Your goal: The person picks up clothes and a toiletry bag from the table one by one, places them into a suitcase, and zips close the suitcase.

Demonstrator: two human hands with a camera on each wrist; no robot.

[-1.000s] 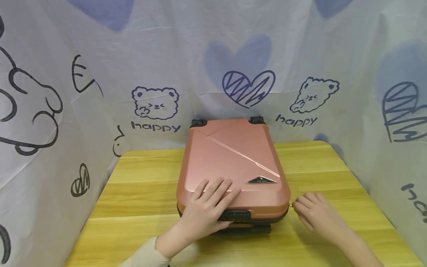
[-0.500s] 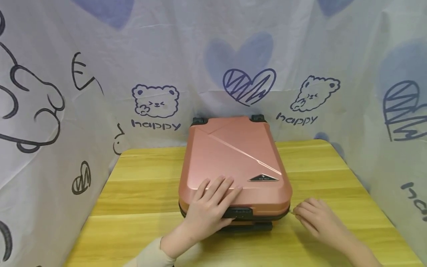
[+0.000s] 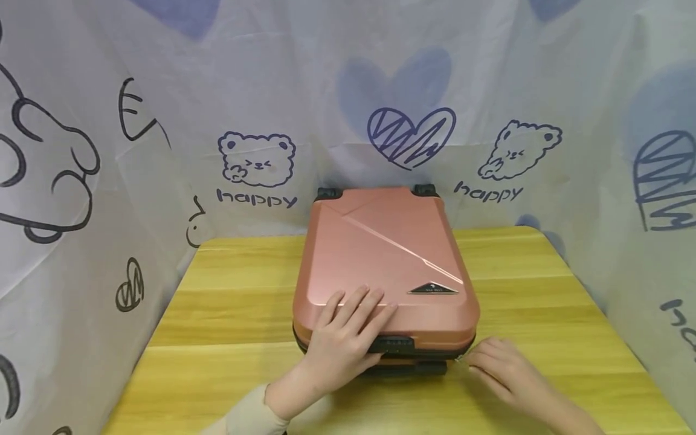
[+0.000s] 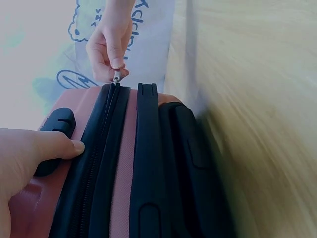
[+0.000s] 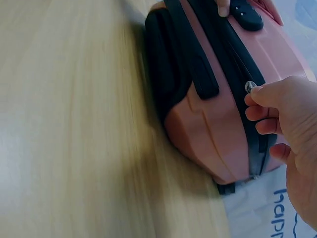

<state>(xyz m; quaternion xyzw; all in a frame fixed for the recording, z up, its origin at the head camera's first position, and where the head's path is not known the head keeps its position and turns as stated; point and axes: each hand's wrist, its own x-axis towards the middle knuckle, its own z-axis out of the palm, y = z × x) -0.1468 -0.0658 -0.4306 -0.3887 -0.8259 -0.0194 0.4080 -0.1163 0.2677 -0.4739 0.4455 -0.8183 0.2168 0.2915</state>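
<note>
A pink hard-shell suitcase [image 3: 380, 254] lies flat on the table, wheels toward the back. My left hand [image 3: 345, 341] rests on its near edge, fingers spread over the lid and thumb [image 4: 74, 148] pressing by the black zipper [image 4: 91, 178]. Beside that thumb sits the black combination lock [image 3: 394, 345]. At the near right corner, my right hand [image 3: 502, 368] pinches the metal zipper pull [image 5: 250, 87] between thumb and curled fingers. The zipper pull also shows above the zipper tape in the left wrist view. Below the zipper runs a black carry handle [image 4: 148, 173].
The yellow wood-grain table [image 3: 234, 302] extends on both sides of the suitcase. Printed white cloth [image 3: 261, 90] hangs behind and at either side, and the suitcase wheels [image 3: 328, 193] stand close to it.
My right hand has drawn the zipper pull round the near right corner, toward me and to the left. My left hand has stayed in place on the lid.
</note>
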